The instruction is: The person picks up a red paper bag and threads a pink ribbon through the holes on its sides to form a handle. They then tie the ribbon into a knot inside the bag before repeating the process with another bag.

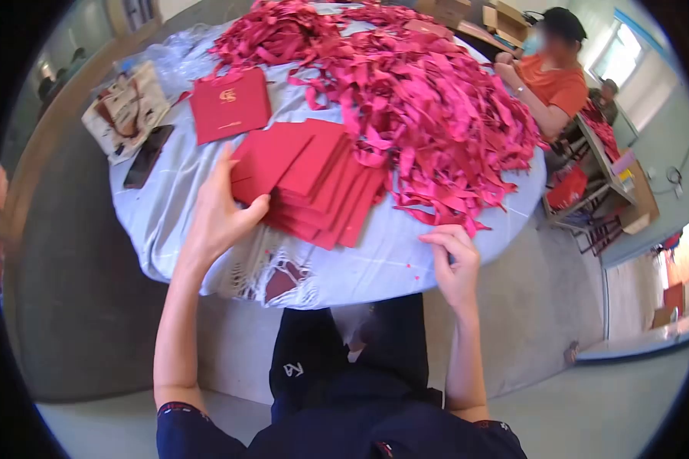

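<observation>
My left hand (230,203) is at the left side of a fanned stack of red cards (314,180), its thumb and fingers apart around the corner of the topmost card. That card lies tilted over the others. Behind the stack, a red bag or folder with gold print (231,105) lies on the cloth. My right hand (455,264) is over the table's front edge, fingers curled together; whether something small is between them is not visible. Just beyond it spreads a large heap of pink-red ribbons (444,115).
A pale cloth (360,279) covers the round table, its fringe hanging at the front. At the left are a phone (148,157), a printed cloth bag (128,111) and clear plastic (180,57). A person in orange (551,84) sits at the back right.
</observation>
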